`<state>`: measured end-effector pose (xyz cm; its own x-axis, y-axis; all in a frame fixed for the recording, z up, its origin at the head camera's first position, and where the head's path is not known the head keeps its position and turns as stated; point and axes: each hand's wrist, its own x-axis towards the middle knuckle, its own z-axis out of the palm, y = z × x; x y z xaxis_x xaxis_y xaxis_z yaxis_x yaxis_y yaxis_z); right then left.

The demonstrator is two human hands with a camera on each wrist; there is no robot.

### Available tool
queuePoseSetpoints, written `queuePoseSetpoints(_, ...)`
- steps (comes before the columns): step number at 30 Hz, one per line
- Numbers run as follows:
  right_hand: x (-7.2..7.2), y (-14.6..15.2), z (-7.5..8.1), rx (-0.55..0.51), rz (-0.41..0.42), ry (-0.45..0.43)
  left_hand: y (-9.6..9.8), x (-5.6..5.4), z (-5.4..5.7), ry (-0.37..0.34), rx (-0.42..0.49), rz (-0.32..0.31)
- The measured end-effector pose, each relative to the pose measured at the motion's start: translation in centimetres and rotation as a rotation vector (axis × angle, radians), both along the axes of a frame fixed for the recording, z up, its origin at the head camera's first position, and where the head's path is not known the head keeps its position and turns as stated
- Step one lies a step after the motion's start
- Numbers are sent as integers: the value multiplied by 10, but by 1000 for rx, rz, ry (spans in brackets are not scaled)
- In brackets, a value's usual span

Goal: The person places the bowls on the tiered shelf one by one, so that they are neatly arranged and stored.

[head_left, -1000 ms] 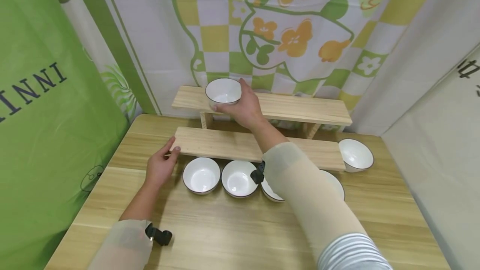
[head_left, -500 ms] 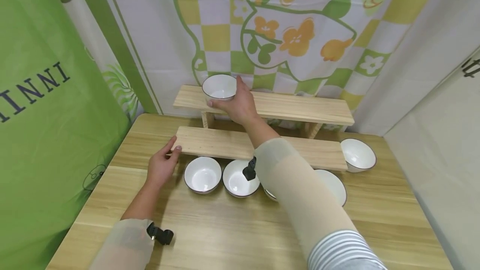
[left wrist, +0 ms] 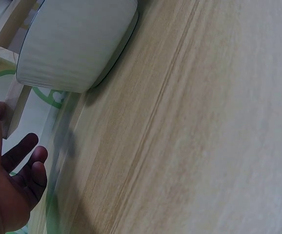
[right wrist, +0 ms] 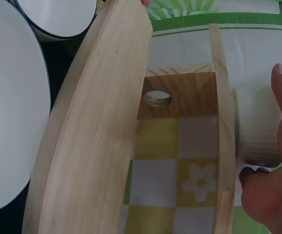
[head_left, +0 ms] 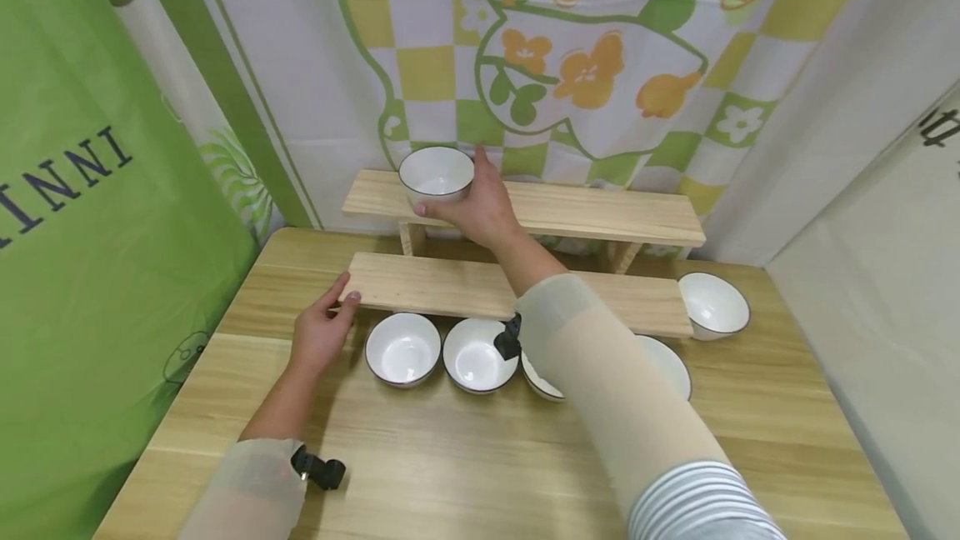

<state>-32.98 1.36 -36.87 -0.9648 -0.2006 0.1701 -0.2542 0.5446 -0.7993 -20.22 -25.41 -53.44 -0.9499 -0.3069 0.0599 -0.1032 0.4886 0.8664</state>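
My right hand (head_left: pixel 487 202) grips a white, dark-rimmed bowl (head_left: pixel 437 173) by its right side, thumb in front and fingers behind. The bowl sits upright at the left part of the upper board (head_left: pixel 600 211) of a two-tier wooden shelf. In the right wrist view, the ribbed bowl wall (right wrist: pixel 258 126) shows beside the thumb and fingers. My left hand (head_left: pixel 321 332) holds the left end of the lower board (head_left: pixel 435 282) between thumb and forefinger; its other fingers curl loosely below, as the left wrist view shows.
Before the lower board, a row of matching bowls (head_left: pixel 403 348) stands on the wooden table (head_left: pixel 450 473), partly hidden by my right forearm. Another bowl (head_left: pixel 714 305) stands off the shelf's right end. A patterned curtain (head_left: pixel 427 73) hangs close behind, and green cloth (head_left: pixel 150 273) at left.
My right hand has shifted the bowl slightly left along the upper board. The left hand keeps its hold on the lower board's end.
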Motion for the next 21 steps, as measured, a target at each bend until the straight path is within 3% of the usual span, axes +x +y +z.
queuePoseSetpoints(8,8,16,9,6,26,-7,1,-1,2,4,-8,11)
queuePoseSetpoints(21,17,57,3,6,-9,-8,0,-1,-2,-29,11,-3)
